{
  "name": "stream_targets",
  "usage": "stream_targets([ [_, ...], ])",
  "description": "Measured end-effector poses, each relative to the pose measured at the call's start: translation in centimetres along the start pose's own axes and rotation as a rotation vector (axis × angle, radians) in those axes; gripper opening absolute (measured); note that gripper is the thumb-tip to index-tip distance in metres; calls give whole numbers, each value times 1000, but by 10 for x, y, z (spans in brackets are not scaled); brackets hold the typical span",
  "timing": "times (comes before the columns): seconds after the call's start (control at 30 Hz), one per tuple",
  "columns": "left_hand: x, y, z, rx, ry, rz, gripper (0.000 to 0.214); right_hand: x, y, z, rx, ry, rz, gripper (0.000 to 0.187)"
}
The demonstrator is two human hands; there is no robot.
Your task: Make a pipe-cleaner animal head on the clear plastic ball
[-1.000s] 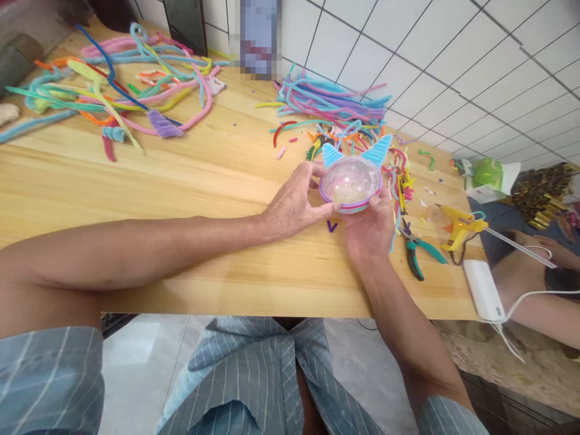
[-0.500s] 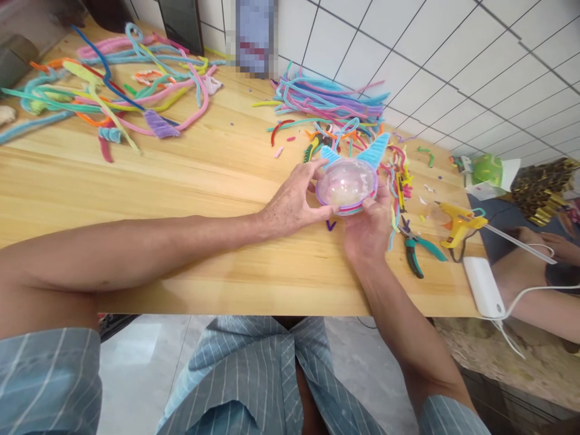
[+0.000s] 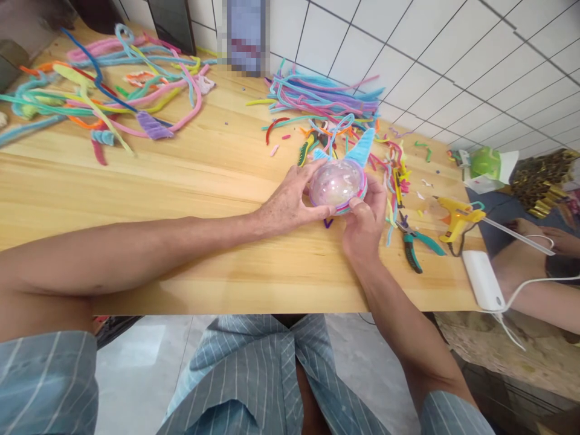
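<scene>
The wooden table (image 3: pixel 203 181) is backed by a tiled wall (image 3: pixel 385 27). Its far left corner is covered by a tangle of fuzzy stems (image 3: pixel 109 93), and a bundle of stems (image 3: pixel 326 93) in blue, pink and purple is laid along the far edge. Right of the table's middle, between bundle and near edge, the clear dome (image 3: pixel 338 179) is held by both hands; whether it is also rested on the wood cannot be told. Its left side is cupped by the left hand (image 3: pixel 290 202), thumb at the near side, fingers at the far side. Its right side is pinched between the thumb and curled fingers of the right hand (image 3: pixel 365 226). Near the table's right edge a yellow glue gun (image 3: pixel 457 217) is set, with pliers (image 3: pixel 410 243) just left of it, both untouched. On the dome's far side two blue ears (image 3: pixel 362 149) are seen, the left one partly hidden. A bent purple scrap (image 3: pixel 328 223) is seen just nearer than the dome. The step in hand is judged to be positioning or checking; for the next move, a steady, even hold is called for, with the ears spared pressure.
</scene>
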State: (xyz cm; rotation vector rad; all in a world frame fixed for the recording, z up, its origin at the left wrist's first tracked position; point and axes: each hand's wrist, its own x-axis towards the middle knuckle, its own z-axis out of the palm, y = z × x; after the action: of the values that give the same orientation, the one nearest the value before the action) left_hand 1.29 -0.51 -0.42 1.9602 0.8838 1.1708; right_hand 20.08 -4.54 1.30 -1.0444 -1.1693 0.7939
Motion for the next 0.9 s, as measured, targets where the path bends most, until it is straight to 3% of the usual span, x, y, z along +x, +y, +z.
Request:
stream_targets([
  [0.5,-2,2,2,-43,35,-24,96,-7,-4,3,-78,-5,-99,48],
  [0.9,-3,12,3,-85,66,-64,88,-14,-10,9,-35,29,-34,47],
])
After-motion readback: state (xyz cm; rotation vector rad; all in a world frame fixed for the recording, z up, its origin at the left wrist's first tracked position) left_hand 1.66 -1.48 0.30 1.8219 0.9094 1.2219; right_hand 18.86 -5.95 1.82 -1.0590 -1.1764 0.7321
